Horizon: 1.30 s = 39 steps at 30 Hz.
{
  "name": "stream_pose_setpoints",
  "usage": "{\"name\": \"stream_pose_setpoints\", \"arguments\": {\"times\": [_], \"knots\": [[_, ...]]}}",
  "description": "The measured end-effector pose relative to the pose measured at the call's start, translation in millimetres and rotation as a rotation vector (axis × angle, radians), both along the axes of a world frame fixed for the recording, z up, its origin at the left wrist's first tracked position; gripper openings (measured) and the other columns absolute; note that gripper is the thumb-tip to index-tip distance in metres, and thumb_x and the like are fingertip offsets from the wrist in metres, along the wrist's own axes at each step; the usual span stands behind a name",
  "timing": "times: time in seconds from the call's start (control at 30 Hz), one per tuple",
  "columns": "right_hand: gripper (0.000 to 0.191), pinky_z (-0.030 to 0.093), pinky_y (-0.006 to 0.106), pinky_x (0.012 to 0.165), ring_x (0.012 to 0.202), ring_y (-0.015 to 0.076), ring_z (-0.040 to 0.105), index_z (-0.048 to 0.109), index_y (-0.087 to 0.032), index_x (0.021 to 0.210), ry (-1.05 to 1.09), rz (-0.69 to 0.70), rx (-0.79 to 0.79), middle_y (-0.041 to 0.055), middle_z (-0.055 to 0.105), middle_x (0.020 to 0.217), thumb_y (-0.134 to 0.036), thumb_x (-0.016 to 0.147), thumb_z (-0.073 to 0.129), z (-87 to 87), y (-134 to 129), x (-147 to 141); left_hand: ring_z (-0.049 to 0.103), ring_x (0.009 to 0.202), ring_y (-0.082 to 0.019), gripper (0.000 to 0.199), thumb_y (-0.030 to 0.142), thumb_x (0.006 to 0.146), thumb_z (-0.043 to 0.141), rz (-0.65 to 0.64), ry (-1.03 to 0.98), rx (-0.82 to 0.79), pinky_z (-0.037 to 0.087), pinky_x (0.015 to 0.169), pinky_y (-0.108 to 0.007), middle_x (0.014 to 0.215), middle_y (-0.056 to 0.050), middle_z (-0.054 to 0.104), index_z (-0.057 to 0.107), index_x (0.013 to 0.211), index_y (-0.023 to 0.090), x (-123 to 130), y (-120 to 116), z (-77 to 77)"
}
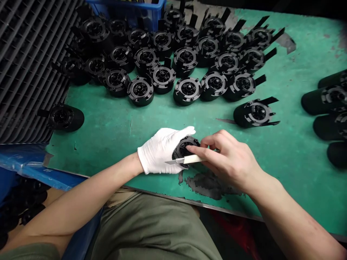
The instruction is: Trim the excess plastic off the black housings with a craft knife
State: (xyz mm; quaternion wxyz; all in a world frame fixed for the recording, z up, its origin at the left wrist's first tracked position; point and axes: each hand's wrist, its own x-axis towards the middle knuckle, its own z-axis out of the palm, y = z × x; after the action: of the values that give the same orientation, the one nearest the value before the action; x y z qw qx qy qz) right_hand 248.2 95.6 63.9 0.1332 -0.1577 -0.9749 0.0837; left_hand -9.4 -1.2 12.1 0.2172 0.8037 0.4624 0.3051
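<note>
The left hand wears a white glove. The round parts are black. The table is green with dark smudges.

The glove is white cloth, soft and matt. The part is black plastic, smooth with a slight gloss. The knife has a smooth cream plastic handle and a thin, bright metal blade. The surface is a matt green coating, scuffed rough and flaking in dark patches. The crate is glossy blue plastic, the trousers matt olive cloth.
</note>
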Motion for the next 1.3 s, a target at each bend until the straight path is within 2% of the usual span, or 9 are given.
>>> {"name": "stream_pose_setpoints", "arguments": {"times": [0.17, 0.3, 0.53, 0.67, 0.8, 1.0, 1.17, 1.3], "knots": [[0.02, 0.038, 0.031, 0.063, 0.092, 0.02, 0.056, 0.076, -0.022, 0.121, 0.031, 0.046, 0.004, 0.0075, 0.074, 0.107, -0.012, 0.109, 0.063, -5.4, 0, -5, 0.084, 0.111, -0.039, 0.086, 0.05, 0.099, 0.069, 0.058, -0.02, 0.059, 0.066, 0.093, -0.05, 0.136, -0.021, 0.08, 0.033, 0.169, 0.016, 3, 3, 3.2], [0.016, 0.044, 0.031, 0.069, 0.089, 0.0192, 0.056, 0.074, -0.023, 0.111, 0.076, 0.055, -0.029, 0.007, 0.074, 0.105, -0.01, 0.108, 0.065, -9.3, -3, -3, 0.083, 0.114, -0.04, 0.09, 0.052, 0.097, 0.072, 0.022, -0.005, 0.027, 0.065, 0.098, -0.052, 0.141, -0.024, 0.077, 0.033, 0.168, 0.013, 2, 1, 2.7], [0.027, 0.046, 0.03, 0.068, 0.088, 0.0182, 0.058, 0.072, -0.02, 0.122, 0.182, 0.014, -0.111, 0.0076, 0.074, 0.108, -0.002, 0.103, 0.067, -19.6, -8, -3, 0.082, 0.117, -0.039, 0.088, 0.054, 0.099, 0.069, 0.013, -0.019, -0.001, 0.064, 0.102, -0.052, 0.143, -0.022, 0.077, 0.032, 0.169, 0.015, 0, 0, 2.5], [0.024, 0.047, 0.03, 0.067, 0.085, 0.0183, 0.058, 0.07, -0.021, 0.119, 0.269, 0.048, -0.14, 0.0071, 0.074, 0.104, -0.003, 0.103, 0.069, -24.8, -7, -6, 0.082, 0.119, -0.039, 0.087, 0.054, 0.1, 0.069, 0.022, -0.026, 0.02, 0.065, 0.101, -0.053, 0.142, -0.022, 0.077, 0.034, 0.168, 0.014, 1, 1, 1.6], [0.018, 0.047, 0.031, 0.068, 0.087, 0.019, 0.057, 0.069, -0.021, 0.115, 0.264, 0.049, -0.144, 0.0076, 0.073, 0.103, -0.007, 0.103, 0.072, -28.0, -8, -5, 0.083, 0.115, -0.039, 0.087, 0.058, 0.099, 0.068, 0.027, -0.036, 0.011, 0.065, 0.099, -0.054, 0.139, -0.022, 0.078, 0.035, 0.167, 0.015, 2, 2, 1.1], [0.029, 0.047, 0.03, 0.066, 0.086, 0.0177, 0.058, 0.07, -0.02, 0.124, 0.297, -0.01, -0.138, 0.0071, 0.072, 0.108, -0.003, 0.101, 0.075, -34.7, -13, -2, 0.084, 0.11, -0.037, 0.078, 0.056, 0.103, 0.065, 0.063, -0.043, 0.056, 0.067, 0.095, -0.051, 0.132, -0.02, 0.08, 0.038, 0.164, 0.015, 5, 2, 3.1], [0.026, 0.049, 0.032, 0.067, 0.084, 0.018, 0.057, 0.07, -0.018, 0.117, 0.294, 0.033, -0.118, 0.0081, 0.072, 0.105, 0.0, 0.098, 0.075, -34.6, -13, -4, 0.085, 0.106, -0.038, 0.077, 0.065, 0.105, 0.061, 0.059, -0.05, 0.067, 0.068, 0.09, -0.051, 0.129, -0.022, 0.081, 0.042, 0.159, 0.013, 7, 3, 5.0], [0.035, 0.053, 0.032, 0.071, 0.086, 0.0177, 0.063, 0.071, -0.021, 0.121, 0.319, -0.019, -0.13, 0.007, 0.071, 0.109, 0.004, 0.097, 0.072, -31.3, -16, 5, 0.086, 0.101, -0.036, 0.08, 0.063, 0.101, 0.073, 0.132, -0.046, 0.078, 0.068, 0.088, -0.049, 0.123, -0.018, 0.083, 0.045, 0.158, 0.015, 12, 2, 2.6]]}}
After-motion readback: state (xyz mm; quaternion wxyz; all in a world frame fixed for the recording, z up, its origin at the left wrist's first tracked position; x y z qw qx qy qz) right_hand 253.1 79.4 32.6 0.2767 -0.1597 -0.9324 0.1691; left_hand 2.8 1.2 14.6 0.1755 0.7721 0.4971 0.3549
